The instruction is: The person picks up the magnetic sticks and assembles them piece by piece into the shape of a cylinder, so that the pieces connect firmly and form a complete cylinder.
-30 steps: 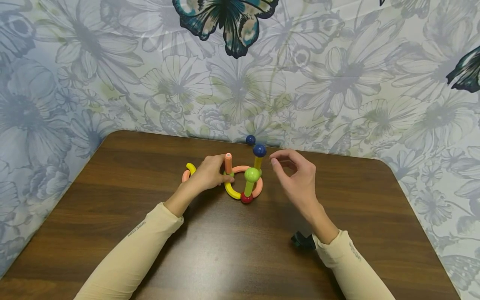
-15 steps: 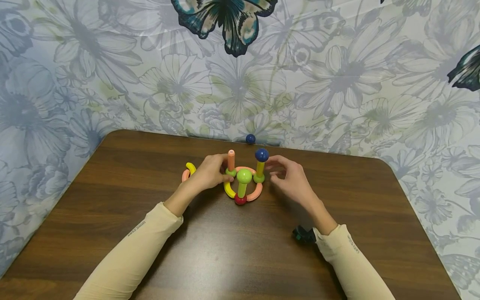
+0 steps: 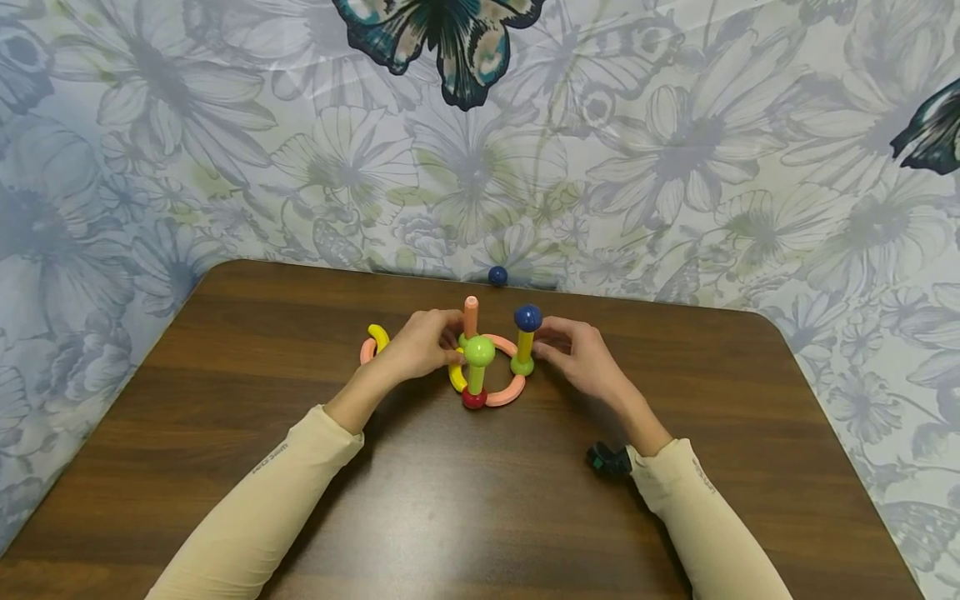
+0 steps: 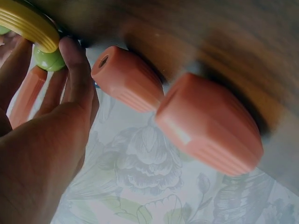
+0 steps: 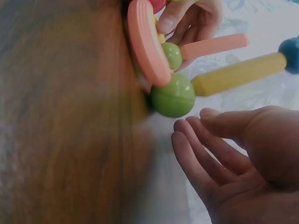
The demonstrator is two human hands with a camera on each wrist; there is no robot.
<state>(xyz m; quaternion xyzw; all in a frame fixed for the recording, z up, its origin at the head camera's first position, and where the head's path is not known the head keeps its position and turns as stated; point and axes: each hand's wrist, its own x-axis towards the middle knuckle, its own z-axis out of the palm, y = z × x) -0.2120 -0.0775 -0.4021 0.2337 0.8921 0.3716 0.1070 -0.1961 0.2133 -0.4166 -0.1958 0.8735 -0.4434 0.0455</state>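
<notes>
We have the ball-and-rod ring (image 3: 505, 395) on the surface (image 3: 420, 508), left grip (image 3: 420, 346) pinching a green ball (image 4: 49, 59), right grip (image 3: 581, 354) loose beside the yellow post (image 3: 525, 344); best shifted slowly, lest the 3 posts (image 3: 470, 317) topple.

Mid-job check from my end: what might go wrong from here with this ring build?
The right hand is close to the yellow rod, which stands upright under a blue ball; a bump might tip it.

The left hand pinches the green ball at the orange rod's foot; a tug might pull the ring apart.

The loose blue ball by the table's back edge might roll away if knocked.
</notes>
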